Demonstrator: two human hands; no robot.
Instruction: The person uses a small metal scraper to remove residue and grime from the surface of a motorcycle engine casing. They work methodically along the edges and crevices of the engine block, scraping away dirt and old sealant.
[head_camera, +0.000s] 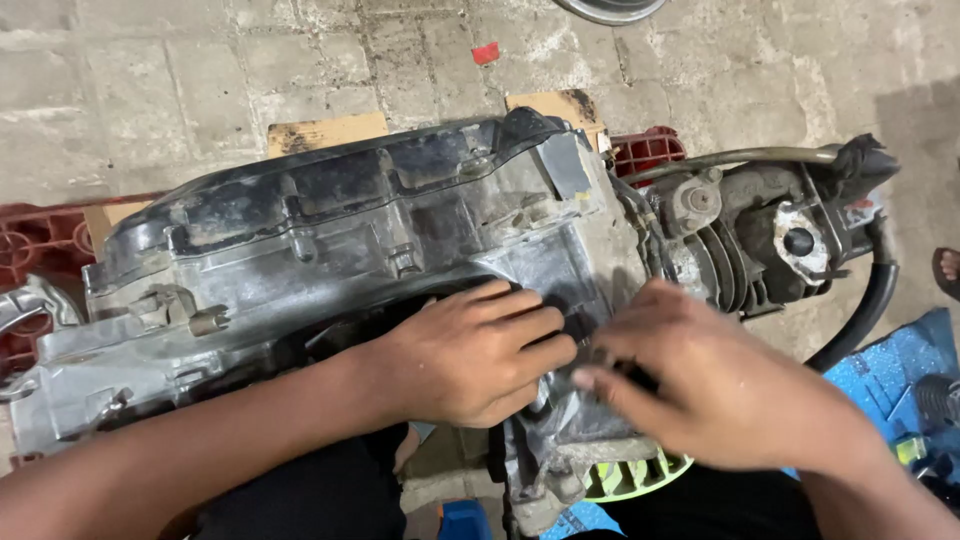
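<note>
A large grey metal engine case (330, 230) lies across a brick floor, with a dark plastic cover along its top edge. My left hand (470, 355) rests palm-down on the case's near side, its fingers curled against a dark opening. My right hand (700, 380) lies just to the right, fingers pointing left and touching the same dark part between the two hands. Whether either hand grips something there is hidden by the fingers. The finned cylinder (740, 245) with a round port sits at the case's right end.
A black hose (865, 310) curves down from the cylinder. Red plastic crates (30, 250) and cardboard (325, 132) lie under the engine. A blue cloth (895, 365) sits at the right, a yellow-green fan (630, 478) below the case, and another person's foot (947, 270) at the far right edge.
</note>
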